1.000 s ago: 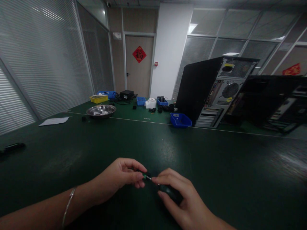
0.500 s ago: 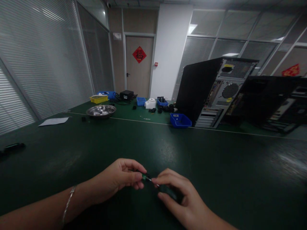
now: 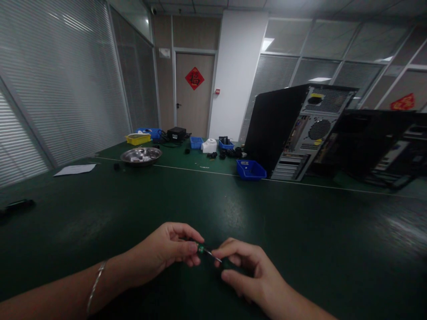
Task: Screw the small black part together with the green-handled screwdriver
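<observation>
Left hand: fingers pinched shut on the green-collared end of a small screwdriver. Right hand: fingers closed on its thin metal shaft and curled over a dark part, unclear. Both low over the green desk. Beyond: steel bowl, blue bin, upright computer tower, paper sheet.
</observation>
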Motion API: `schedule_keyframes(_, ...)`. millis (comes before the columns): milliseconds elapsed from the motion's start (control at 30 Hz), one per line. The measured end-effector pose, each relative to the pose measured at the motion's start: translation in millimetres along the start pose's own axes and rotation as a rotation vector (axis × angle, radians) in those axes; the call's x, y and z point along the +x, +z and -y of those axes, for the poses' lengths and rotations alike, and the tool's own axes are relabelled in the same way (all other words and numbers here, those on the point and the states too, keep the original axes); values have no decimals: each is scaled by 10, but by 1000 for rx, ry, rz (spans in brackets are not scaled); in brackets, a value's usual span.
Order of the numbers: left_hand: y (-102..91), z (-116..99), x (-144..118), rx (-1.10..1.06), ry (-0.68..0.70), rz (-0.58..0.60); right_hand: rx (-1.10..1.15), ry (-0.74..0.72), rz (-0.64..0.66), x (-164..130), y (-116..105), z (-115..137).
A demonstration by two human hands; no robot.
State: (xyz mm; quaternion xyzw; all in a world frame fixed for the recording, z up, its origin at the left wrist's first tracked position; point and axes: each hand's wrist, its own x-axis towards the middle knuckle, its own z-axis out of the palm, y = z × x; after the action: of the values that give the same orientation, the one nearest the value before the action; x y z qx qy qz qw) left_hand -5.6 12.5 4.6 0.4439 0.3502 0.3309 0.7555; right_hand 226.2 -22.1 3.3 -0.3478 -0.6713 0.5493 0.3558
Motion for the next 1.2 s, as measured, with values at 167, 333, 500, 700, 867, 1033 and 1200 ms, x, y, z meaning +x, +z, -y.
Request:
schedule_keyframes(167,41,-9,5,-66,12,-10,-185,-208,-47,-12,16,42)
schedule_keyframes(333,55,-6,14,-101,0,-37,-387,-388,-50,-39,38,17)
schedule_keyframes(500,53,23,4,-143,-18,-32,-351,-385,-68,-31,64,16)
schedule_keyframes(700,42,11,19,-145,-4,-40,-344,-382,-82,-34,60,20)
schedule_keyframes(867,-18,29,49,-19,41,-54,-353,-343,-125,-43,5,9)
schedule_keyframes(1033,-28,66,55,274,46,26,-343,-302,-154,-40,-32,10)
schedule_keyframes(1200,37,63,-30,624,64,81,-334,-318,-133,-42,-22,5)
